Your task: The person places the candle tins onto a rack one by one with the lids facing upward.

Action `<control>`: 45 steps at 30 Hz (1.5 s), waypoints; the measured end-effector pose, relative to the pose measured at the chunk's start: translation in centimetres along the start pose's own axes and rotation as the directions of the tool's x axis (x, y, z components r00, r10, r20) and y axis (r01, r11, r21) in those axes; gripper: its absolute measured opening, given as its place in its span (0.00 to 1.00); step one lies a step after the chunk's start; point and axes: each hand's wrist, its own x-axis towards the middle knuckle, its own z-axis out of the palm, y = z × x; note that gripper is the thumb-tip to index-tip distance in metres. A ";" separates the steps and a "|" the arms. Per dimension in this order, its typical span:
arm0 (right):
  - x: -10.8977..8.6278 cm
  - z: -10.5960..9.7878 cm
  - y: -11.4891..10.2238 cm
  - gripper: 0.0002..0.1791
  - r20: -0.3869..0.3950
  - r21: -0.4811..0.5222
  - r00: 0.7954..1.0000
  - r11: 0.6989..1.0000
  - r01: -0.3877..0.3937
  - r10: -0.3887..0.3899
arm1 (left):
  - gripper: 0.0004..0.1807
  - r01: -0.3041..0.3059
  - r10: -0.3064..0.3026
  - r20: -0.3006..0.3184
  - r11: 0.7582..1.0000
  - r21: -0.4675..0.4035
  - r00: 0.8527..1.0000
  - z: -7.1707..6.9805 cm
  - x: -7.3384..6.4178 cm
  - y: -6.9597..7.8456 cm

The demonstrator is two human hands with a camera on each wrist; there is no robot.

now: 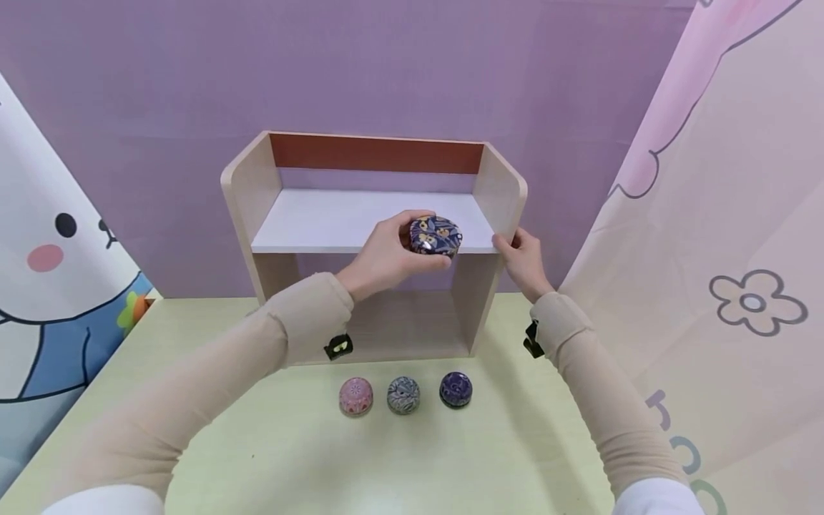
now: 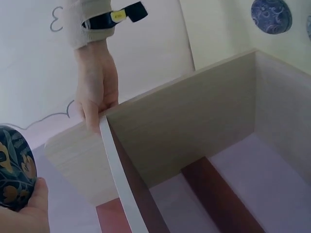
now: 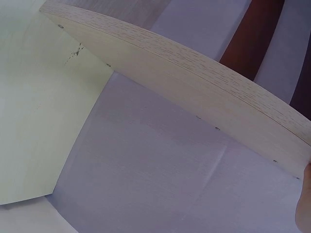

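Note:
My left hand (image 1: 393, 250) grips a round dark blue tin (image 1: 435, 236) with yellow flowers, thumb below and fingers above. In the head view this tin overlaps the front edge of the white upper board of a small wooden shelf (image 1: 508, 186). At the right, my right hand (image 1: 523, 263) holds the shelf's side panel near that board, its thumb at the front edge. The left wrist view has the flowered tin at its left edge and the right hand (image 2: 97, 87) on the panel. Only a bit of the right hand (image 3: 303, 204) enters the right wrist view.
On the table (image 1: 386, 472) before the shelf stand three tins in a row: a pink one (image 1: 356, 396), a grey patterned one (image 1: 403, 395) and a purple one (image 1: 455, 389). A purple cloth (image 1: 386, 64) hangs behind, with printed cloths at both sides.

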 end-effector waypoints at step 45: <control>0.0 0.4 0.0 0.24 0.009 -0.012 1.000 1.000 -0.010 0.011 | 0.40 0.098 -0.095 -0.131 0.995 0.022 0.987 3.6 9.9 -2.6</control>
